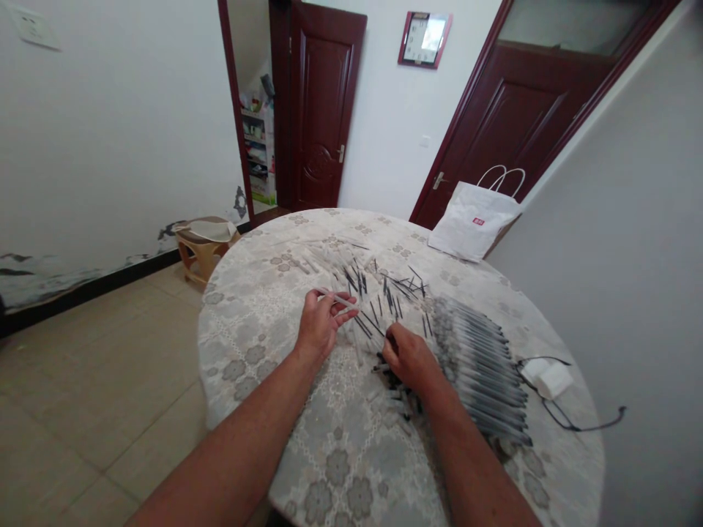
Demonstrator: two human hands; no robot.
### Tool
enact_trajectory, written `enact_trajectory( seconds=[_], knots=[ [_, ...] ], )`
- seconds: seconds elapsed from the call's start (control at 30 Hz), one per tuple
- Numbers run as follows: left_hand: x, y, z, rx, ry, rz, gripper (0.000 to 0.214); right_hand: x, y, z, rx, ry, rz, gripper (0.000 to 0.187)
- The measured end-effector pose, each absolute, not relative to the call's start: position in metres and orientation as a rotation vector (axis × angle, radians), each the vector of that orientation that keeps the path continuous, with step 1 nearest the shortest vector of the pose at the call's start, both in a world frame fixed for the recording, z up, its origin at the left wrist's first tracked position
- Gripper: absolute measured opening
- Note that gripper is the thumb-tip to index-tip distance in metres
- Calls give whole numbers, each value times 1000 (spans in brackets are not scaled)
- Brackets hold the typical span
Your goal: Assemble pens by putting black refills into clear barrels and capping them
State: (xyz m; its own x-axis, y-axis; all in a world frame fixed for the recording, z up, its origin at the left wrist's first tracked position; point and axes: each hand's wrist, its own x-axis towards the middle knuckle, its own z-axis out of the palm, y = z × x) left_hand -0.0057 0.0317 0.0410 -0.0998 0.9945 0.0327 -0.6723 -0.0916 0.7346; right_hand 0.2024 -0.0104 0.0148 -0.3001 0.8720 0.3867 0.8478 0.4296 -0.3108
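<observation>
Between the fingers of my left hand (323, 322) is a slim whitish pen barrel (341, 300), tilted down toward the right. My right hand (407, 353) pinches a thin black refill (373, 323) that points up and left toward the barrel's lower end; whether the two touch I cannot tell. Loose black refills (391, 296) lie scattered beyond my hands, and pale translucent barrels (313, 258) spread farther back. Small black and clear parts (396, 380) are heaped under my right wrist, partly hidden. Right of that hand lies a row of grey, clear-bodied pens (486, 366).
A round table with a patterned cloth (247, 315) carries everything. Eyeglasses (565, 424) and folded white tissue (553, 379) rest at its right edge. A white paper bag (472, 219) stands at the back right. Left of the table is a wooden stool (201, 252).
</observation>
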Motion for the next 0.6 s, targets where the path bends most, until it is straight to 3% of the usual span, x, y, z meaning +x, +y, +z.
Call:
enact_trajectory(
  seconds=[0.27, 0.6],
  knots=[
    [-2, 31, 37, 803, 744, 1550, 26, 202, -9, 13, -1435, -2175, 31, 6],
    [10, 24, 31, 854, 770, 1323, 22, 193, -13, 23, -1121, -2034, 41, 17]
  ],
)
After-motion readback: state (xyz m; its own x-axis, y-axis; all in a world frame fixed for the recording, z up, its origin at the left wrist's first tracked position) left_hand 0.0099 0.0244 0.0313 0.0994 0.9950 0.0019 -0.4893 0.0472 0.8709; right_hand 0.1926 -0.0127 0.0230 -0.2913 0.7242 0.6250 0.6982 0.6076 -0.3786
